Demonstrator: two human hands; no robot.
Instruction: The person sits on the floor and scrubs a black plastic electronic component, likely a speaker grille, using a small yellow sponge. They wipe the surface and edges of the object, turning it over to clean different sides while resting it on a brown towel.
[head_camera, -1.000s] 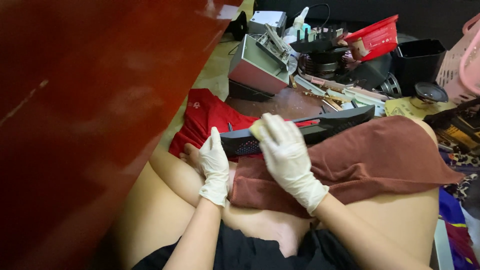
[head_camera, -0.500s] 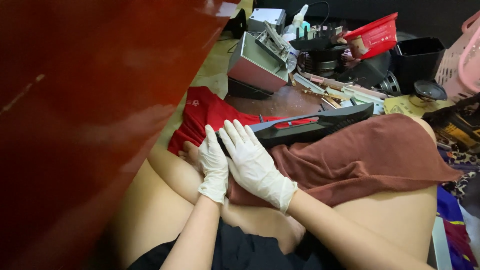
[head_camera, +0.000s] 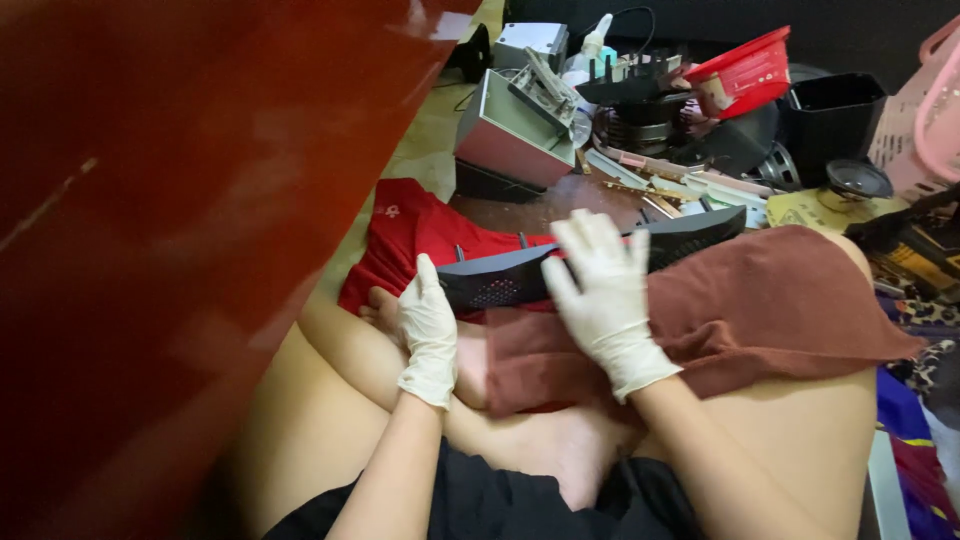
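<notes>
Black perforated panel (head_camera: 590, 262) across my lap on brown cloth (head_camera: 780, 300); my left hand (head_camera: 428, 322) grips its end, right hand (head_camera: 602, 290) flat on top, fingers spread.

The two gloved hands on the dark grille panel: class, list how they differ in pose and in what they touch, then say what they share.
The left hand grips the near end of the dark grille panel, fingers curled; the right hand lies flat across its middle, fingers spread. The left hand sits beside the red cloth; the right hand rests partly over the brown cloth. Both wear white gloves and touch the same panel.
</notes>
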